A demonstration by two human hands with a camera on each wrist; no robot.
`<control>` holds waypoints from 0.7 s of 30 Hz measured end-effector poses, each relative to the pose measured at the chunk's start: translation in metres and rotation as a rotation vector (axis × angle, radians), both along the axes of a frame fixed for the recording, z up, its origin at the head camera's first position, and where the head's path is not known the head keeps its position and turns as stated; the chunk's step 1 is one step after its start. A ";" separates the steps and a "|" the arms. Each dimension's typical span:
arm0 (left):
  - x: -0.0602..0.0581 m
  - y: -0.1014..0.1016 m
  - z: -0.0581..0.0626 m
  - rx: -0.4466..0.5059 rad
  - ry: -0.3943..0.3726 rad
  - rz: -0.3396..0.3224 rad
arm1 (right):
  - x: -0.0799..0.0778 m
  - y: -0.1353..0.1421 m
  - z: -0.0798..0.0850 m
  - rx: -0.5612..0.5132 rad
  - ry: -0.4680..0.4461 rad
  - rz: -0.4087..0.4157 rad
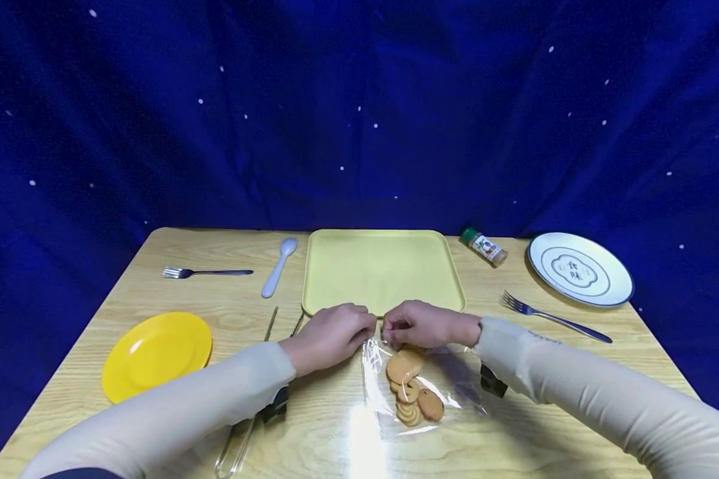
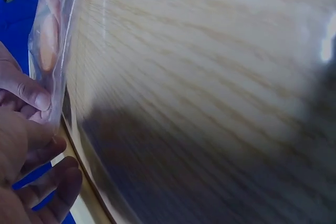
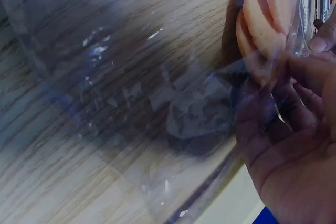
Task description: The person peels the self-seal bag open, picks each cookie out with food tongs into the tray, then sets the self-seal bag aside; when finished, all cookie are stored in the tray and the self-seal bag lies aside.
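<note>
Between both hands is a clear plastic bag (image 1: 455,378) with several cookies (image 1: 405,366) inside, round and swirled ones among them. My left hand (image 1: 338,336) pinches the bag's top left corner between thumb and finger. Close beside it, my right hand (image 1: 424,324) pinches the top edge with curled fingers. In the left wrist view the thumbs and fingertips of both hands meet at the bag's edge (image 2: 59,85). The right wrist view shows the loose film spread out beside stacked cookies (image 3: 260,27), partly behind the film.
A pale yellow tray (image 1: 383,269) lies just beyond the hands. Metal tongs (image 1: 238,447) pass under the left forearm. Around these are a yellow plate (image 1: 156,352), a fork (image 1: 206,272), a white spoon (image 1: 280,267), a spice jar (image 1: 484,247), another fork (image 1: 560,318) and a white plate (image 1: 611,266).
</note>
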State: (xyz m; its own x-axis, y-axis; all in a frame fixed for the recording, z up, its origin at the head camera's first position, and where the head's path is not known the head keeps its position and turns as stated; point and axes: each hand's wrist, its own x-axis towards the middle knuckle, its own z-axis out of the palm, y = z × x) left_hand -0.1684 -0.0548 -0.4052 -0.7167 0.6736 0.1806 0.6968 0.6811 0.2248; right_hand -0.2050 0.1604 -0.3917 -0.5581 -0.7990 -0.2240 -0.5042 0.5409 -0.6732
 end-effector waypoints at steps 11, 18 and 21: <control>0.001 -0.009 0.003 0.129 -0.224 0.106 | -0.001 0.002 0.000 0.045 -0.033 -0.028; 0.009 0.005 0.012 0.015 -0.461 0.354 | -0.001 -0.002 0.002 0.050 -0.024 -0.028; 0.013 0.006 0.014 -0.002 -0.522 0.390 | -0.002 -0.003 0.002 0.050 -0.020 -0.034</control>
